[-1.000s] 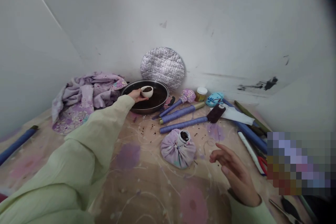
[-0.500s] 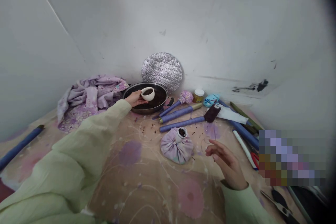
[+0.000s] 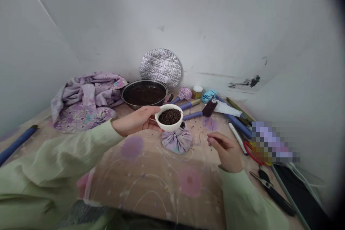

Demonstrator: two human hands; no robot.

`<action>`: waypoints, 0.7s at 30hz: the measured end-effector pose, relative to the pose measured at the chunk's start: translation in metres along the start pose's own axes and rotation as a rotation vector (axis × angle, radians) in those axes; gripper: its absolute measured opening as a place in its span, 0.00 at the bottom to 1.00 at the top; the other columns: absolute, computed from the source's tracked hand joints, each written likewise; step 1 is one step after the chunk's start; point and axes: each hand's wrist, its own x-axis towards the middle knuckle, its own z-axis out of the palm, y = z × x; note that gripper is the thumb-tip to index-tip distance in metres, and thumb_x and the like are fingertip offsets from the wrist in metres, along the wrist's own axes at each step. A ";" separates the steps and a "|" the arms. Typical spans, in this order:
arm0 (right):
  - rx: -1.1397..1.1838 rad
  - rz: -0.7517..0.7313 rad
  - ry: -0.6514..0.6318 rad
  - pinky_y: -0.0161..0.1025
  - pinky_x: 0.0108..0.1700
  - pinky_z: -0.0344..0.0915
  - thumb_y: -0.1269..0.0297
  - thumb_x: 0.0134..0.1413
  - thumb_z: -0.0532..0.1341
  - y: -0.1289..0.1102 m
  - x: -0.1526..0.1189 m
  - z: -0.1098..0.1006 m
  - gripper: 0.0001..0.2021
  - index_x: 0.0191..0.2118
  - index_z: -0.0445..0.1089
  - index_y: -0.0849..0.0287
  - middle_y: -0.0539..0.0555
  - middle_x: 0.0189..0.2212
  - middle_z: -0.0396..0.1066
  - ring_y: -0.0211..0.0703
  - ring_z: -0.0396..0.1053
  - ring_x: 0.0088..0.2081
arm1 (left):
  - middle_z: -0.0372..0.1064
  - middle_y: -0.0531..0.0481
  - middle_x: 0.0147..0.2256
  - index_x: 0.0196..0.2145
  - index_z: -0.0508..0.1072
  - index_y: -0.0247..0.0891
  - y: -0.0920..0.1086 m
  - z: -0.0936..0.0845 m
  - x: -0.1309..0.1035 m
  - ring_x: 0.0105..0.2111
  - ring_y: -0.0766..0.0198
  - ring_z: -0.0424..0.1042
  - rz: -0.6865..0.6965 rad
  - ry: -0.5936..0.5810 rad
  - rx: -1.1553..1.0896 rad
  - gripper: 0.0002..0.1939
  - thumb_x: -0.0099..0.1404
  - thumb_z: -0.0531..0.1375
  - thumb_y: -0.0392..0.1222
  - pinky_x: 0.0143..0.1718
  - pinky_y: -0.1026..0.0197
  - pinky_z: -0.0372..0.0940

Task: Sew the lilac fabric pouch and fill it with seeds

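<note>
While the white cup (image 3: 169, 128) of dark grains (image 3: 170, 116) is held just above the gathered purple pouch (image 3: 176, 143), whose mouth is partly hidden, it is gripped between thumb and fingers by the left hand (image 3: 137, 120). Right of the pouch, the right hand's (image 3: 226, 151) fingertips are held close to the thumb; whether anything is pinched cannot be told. Behind-left of the pouch, a pan (image 3: 130, 105) is seen.

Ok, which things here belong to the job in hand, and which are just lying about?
Likely in the job:
- cup of dark grains, in the left hand
- cloth pouch
- pan with dark contents

Seemingly lying about:
- jar
- silver disc
- bundled cloth
</note>
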 end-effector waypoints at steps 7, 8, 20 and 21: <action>-0.042 -0.151 -0.077 0.37 0.29 0.65 0.62 0.48 0.65 -0.069 -0.005 0.023 0.13 0.42 0.73 0.56 0.54 0.33 0.71 0.36 0.65 0.28 | 0.73 0.44 0.37 0.42 0.73 0.32 -0.019 0.033 -0.022 0.33 0.63 0.72 0.041 -0.090 0.032 0.14 0.63 0.56 0.43 0.36 0.59 0.71; -0.085 -0.177 -0.068 0.37 0.29 0.65 0.62 0.48 0.66 -0.073 -0.005 0.025 0.12 0.40 0.74 0.56 0.54 0.34 0.71 0.35 0.65 0.27 | 0.73 0.44 0.37 0.42 0.73 0.32 -0.020 0.035 -0.023 0.34 0.63 0.72 0.044 -0.083 0.046 0.14 0.63 0.57 0.44 0.37 0.59 0.71; -0.346 -0.283 -0.052 0.36 0.29 0.62 0.64 0.56 0.60 -0.085 -0.003 0.030 0.06 0.30 0.71 0.58 0.51 0.24 0.69 0.37 0.64 0.27 | 0.73 0.45 0.38 0.48 0.72 0.37 -0.033 0.028 -0.028 0.34 0.63 0.72 0.072 -0.108 0.082 0.18 0.63 0.57 0.47 0.39 0.57 0.70; -0.350 -0.278 -0.048 0.36 0.29 0.62 0.64 0.56 0.60 -0.085 -0.002 0.031 0.06 0.30 0.70 0.58 0.51 0.24 0.68 0.36 0.64 0.26 | 0.73 0.45 0.38 0.48 0.72 0.37 -0.034 0.027 -0.028 0.34 0.63 0.72 0.068 -0.109 0.076 0.18 0.63 0.57 0.47 0.38 0.58 0.70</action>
